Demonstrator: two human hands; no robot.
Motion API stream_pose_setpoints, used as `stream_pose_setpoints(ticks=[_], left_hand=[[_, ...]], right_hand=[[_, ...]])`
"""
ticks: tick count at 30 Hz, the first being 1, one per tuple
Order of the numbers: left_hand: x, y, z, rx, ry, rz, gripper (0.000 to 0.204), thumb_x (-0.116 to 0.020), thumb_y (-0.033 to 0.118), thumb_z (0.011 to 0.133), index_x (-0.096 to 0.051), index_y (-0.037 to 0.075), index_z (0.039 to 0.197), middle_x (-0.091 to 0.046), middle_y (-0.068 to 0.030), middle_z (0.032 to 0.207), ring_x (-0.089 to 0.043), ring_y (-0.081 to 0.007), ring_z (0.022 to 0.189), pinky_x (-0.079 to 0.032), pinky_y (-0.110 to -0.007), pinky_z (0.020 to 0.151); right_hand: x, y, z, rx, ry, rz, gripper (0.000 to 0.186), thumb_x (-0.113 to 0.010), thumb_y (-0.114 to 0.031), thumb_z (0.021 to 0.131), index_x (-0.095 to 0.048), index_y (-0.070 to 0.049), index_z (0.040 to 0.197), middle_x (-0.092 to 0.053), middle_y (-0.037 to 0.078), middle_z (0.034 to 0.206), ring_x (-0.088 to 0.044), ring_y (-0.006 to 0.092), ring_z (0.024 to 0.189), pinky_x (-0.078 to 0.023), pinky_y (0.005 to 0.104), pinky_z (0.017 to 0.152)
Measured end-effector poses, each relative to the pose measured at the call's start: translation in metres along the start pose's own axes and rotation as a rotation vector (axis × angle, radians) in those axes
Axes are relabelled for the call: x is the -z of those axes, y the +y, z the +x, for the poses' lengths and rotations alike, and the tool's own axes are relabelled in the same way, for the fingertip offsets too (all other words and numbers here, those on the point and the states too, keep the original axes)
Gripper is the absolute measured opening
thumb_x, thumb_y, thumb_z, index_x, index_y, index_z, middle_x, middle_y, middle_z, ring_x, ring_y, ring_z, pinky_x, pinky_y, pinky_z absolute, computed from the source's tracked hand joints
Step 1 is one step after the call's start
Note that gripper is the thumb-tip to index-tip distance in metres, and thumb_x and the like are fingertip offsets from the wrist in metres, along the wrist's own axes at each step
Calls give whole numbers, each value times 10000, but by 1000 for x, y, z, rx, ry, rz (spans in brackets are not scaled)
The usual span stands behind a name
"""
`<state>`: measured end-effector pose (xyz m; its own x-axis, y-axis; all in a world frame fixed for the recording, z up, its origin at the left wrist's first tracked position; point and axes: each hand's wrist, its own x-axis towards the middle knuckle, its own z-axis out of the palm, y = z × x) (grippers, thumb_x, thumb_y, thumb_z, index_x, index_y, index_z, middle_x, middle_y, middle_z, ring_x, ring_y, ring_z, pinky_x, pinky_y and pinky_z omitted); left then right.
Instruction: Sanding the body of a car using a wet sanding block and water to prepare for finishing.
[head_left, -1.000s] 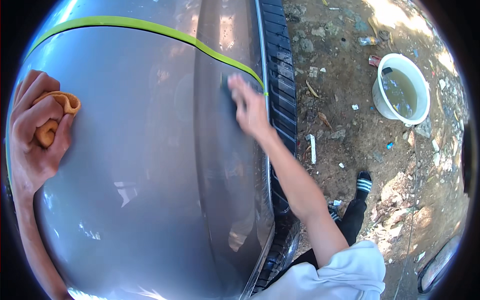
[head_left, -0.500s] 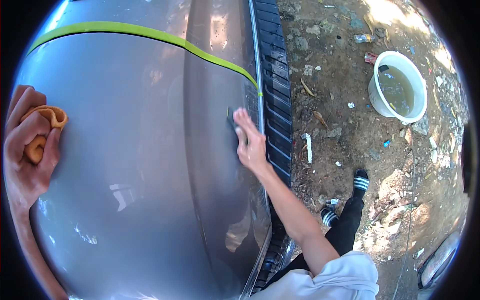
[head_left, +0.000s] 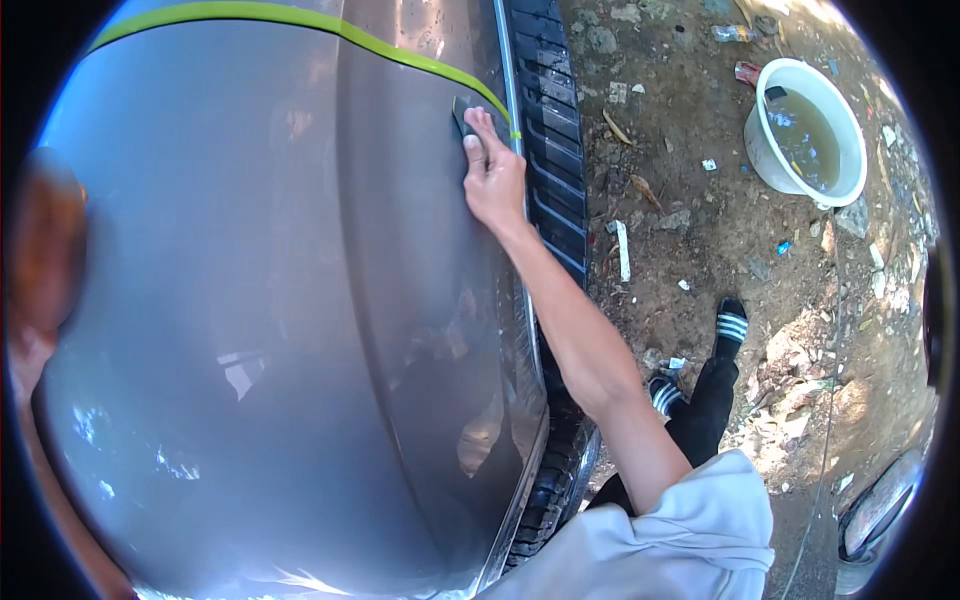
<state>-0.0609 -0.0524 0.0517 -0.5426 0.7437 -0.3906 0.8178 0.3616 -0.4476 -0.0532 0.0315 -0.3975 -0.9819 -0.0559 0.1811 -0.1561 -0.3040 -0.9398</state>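
My right hand [head_left: 493, 180] presses a thin dark flat pad [head_left: 461, 114] with a pale yellowish edge against a glossy grey car panel [head_left: 210, 230]. It works close to the panel's right edge, just under a strip of lime-green tape [head_left: 395, 50] stretched across the surface. The pad looks like folded sandpaper, though most of it is under my fingers. At the far left rim my left hand [head_left: 45, 250] is smeared by motion. An orange cloth is bunched in it, showing now only as an orange-brown blur.
A black ridged strip [head_left: 555, 180] runs along the panel's right side. Beyond it, on littered dirt ground, stands a white tub [head_left: 765, 160] of murky water. A plastic bottle [head_left: 732, 34] lies behind it. My sandalled feet [head_left: 731, 322] are at the lower right.
My right hand has slid the dark pad forward along the panel, nearer the green tape. The left hand with the orange cloth has shifted and blurred. The view has tilted slightly.
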Motion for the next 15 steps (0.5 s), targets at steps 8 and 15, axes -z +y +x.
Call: stream_pose_setpoints(ticks=[8,15], left_hand=[[63,11,-27,-22,-27,-38,401,-557,-154,856,-599,108,1157,-563,-123,926,-528,-256,819,-461,-351,687],[114,36,-51,557,-307,10,117,-617,35,803,-566,41,908,-518,-110,890,-476,-258,837,-430,-378,742]], right_hand=[[-29,-145,-63,53,-348,127,696,-302,-419,1056,-87,-14,1580,-81,212,1648,-35,365,1531,-10,520,1220],[3,-154,-205,132,-545,95,799,-354,-448,1012,-20,13,1572,3,247,1641,13,420,1517,12,561,1214]])
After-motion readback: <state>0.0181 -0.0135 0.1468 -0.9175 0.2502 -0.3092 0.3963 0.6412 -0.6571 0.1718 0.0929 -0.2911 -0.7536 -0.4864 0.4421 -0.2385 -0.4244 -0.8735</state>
